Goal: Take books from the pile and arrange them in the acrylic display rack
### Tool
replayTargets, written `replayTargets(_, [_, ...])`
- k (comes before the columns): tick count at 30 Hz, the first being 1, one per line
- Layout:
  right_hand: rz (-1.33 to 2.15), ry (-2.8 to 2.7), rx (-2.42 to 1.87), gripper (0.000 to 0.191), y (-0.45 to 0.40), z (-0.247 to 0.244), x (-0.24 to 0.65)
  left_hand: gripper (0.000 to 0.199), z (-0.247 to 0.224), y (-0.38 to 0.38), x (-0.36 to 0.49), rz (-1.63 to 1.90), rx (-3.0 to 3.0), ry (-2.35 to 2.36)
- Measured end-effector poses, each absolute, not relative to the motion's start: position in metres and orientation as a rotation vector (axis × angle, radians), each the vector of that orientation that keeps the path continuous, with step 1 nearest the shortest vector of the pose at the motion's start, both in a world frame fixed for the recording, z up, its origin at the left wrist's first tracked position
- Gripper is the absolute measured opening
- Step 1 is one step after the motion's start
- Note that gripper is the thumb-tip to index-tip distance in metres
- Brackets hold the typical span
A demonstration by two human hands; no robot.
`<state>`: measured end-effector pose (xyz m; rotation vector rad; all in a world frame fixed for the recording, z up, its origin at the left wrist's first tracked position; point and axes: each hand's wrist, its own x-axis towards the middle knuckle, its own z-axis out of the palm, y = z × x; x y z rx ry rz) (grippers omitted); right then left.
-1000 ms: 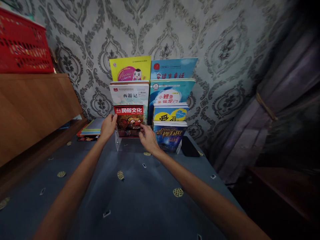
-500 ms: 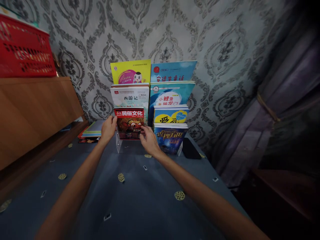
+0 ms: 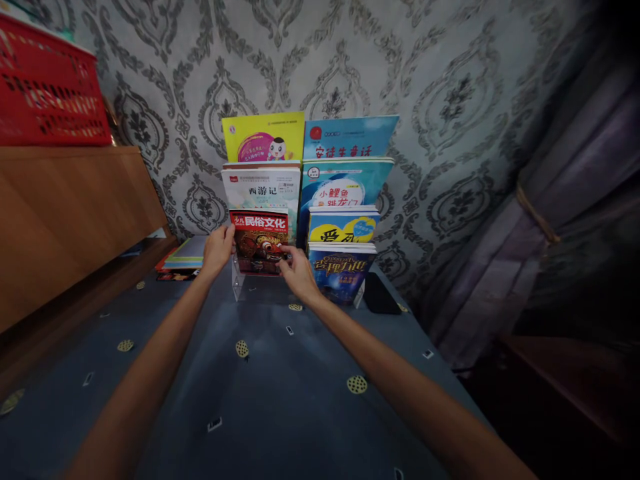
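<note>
A small book with a red title band and a mask-like picture [image 3: 259, 251] stands upright in the front left of a clear stand [image 3: 237, 283]. My left hand [image 3: 218, 248] grips its left edge. At the lower right edge, my right hand [image 3: 299, 273] has thumb and fingers closed on the same book, fingertips over its cover. Behind it rise a pale book [image 3: 263, 191] and a yellow book [image 3: 263, 130]. To the right, dark blue books [image 3: 336, 273] stand in front of blue-and-yellow books [image 3: 342, 227], a teal book [image 3: 349, 183] and a blue book [image 3: 350, 133].
A flat stack of books [image 3: 185, 257] lies left of the stand. A dark flat object [image 3: 381, 293] lies to its right on the patterned blue cloth [image 3: 285, 400]. A red basket [image 3: 53, 83] sits on a wooden cabinet [image 3: 75, 227]. A tied curtain [image 3: 505, 267] hangs at right.
The view has shifted slightly, so the stand and books appear a little higher. Both hands keep their places on the red-banded book, which looks much the same.
</note>
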<state>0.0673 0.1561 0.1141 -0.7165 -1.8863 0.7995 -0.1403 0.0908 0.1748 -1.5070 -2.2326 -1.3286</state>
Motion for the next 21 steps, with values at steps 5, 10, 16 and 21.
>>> replayTargets(5, [0.807, -1.906, -0.708, 0.037, 0.154, 0.117, 0.07, 0.047, 0.174, 0.088, -0.14, -1.307, -1.521, -2.223])
replayTargets(10, [0.801, -1.902, -0.675, 0.037, 0.152, 0.115, 0.072, 0.047, 0.172, 0.084, -0.139, -1.291, -1.535, -2.213])
replayTargets(16, [0.803, -1.908, -0.652, 0.038, 0.148, 0.113, 0.075, 0.047, 0.17, 0.078, -0.136, -1.299, -1.552, -2.192])
replayTargets(21, [0.801, -1.901, -0.644, 0.037, 0.148, 0.112, 0.074, 0.046, 0.168, 0.074, -0.135, -1.302, -1.547, -2.168])
